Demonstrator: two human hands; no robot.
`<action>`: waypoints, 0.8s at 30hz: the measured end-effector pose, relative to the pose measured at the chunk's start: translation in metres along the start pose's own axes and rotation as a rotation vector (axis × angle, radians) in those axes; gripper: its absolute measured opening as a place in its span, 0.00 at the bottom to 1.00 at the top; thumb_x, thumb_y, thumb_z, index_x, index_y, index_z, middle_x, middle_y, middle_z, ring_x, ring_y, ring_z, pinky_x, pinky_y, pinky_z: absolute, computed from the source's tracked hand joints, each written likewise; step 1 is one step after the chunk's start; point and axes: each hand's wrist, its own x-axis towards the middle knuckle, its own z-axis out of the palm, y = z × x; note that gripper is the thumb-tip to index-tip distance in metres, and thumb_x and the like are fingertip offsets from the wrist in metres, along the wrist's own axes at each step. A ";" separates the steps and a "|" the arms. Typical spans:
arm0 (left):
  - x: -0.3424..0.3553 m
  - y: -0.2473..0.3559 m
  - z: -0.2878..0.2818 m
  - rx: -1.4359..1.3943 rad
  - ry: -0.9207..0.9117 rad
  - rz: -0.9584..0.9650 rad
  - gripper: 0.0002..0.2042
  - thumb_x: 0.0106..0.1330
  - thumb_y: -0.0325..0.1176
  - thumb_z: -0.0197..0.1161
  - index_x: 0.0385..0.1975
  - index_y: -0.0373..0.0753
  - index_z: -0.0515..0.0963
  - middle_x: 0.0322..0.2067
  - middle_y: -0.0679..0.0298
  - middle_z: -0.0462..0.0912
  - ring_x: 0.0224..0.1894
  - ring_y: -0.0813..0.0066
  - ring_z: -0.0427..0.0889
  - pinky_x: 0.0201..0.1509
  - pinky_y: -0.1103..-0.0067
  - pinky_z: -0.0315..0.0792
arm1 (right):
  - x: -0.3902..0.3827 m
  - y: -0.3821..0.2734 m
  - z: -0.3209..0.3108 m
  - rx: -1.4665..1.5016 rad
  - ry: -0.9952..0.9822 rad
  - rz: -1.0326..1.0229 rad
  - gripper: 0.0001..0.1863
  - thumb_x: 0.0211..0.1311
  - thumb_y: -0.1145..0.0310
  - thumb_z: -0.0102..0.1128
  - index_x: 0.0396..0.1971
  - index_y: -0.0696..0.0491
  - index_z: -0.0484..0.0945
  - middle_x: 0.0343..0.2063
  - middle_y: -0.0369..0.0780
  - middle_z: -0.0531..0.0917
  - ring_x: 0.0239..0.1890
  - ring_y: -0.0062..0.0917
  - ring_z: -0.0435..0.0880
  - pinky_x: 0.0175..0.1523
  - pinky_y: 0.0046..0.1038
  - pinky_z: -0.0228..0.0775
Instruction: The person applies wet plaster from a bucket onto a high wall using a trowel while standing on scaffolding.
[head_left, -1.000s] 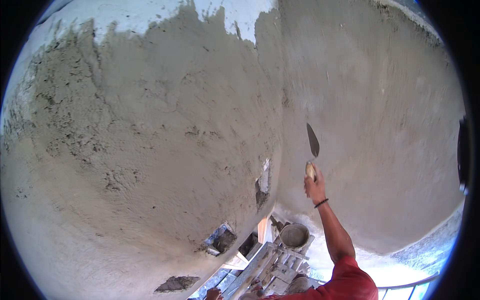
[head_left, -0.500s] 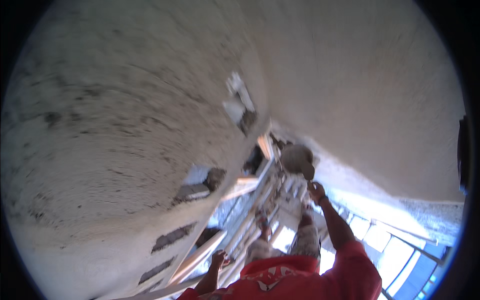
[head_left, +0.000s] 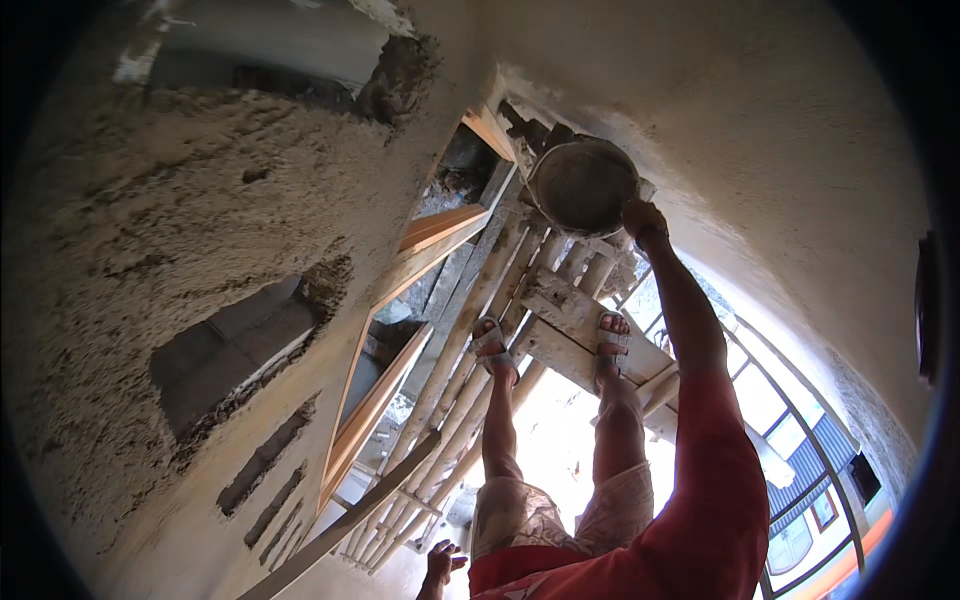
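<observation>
My right arm (head_left: 695, 330) stretches far forward in its red sleeve. At its end my right hand (head_left: 645, 220) is closed against the near right rim of a round basin (head_left: 585, 185) with grey-brown, mortar-like material inside. What its fingers grip is hidden. The basin stands at the far end of the pole platform, near the corner of the two walls. Low in the picture, my left hand (head_left: 442, 563) hangs beside my left leg, fingers apart and holding nothing.
My sandalled feet stand on a platform of wooden poles (head_left: 490, 290) and boards (head_left: 565, 350), with gaps between. A rough plastered wall (head_left: 200, 230) with several openings rises on the left. Wooden frames (head_left: 375, 400) line it. A smoother wall (head_left: 760, 130) curves on the right; metal railings (head_left: 825, 470) stand beyond.
The view has tilted down and steadied, so my legs and the platform show more. A dark, rounded piece seen between my right hand and the basin no longer shows; that hand now meets the rim.
</observation>
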 end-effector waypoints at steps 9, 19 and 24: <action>0.008 -0.004 0.017 -0.011 0.058 -0.062 0.22 0.70 0.32 0.46 0.62 0.34 0.55 0.46 0.48 0.76 0.33 0.51 0.83 0.33 0.65 0.81 | 0.063 -0.038 0.059 0.103 -0.132 -0.215 0.13 0.54 0.65 0.53 0.18 0.57 0.79 0.21 0.45 0.81 0.25 0.34 0.82 0.31 0.38 0.75; 0.033 0.002 0.015 -0.022 0.030 -0.005 0.21 0.70 0.31 0.47 0.61 0.36 0.57 0.45 0.49 0.78 0.31 0.51 0.84 0.32 0.65 0.81 | 0.022 0.015 0.051 1.307 -0.406 0.060 0.13 0.54 0.57 0.59 0.26 0.51 0.73 0.13 0.38 0.72 0.10 0.24 0.70 0.14 0.28 0.63; 0.031 0.020 0.012 0.003 0.053 0.069 0.21 0.69 0.31 0.48 0.61 0.35 0.57 0.43 0.49 0.79 0.29 0.51 0.84 0.30 0.64 0.81 | -0.010 0.027 0.049 1.569 -0.314 -0.056 0.13 0.56 0.57 0.60 0.30 0.51 0.75 0.13 0.35 0.71 0.10 0.20 0.70 0.13 0.24 0.61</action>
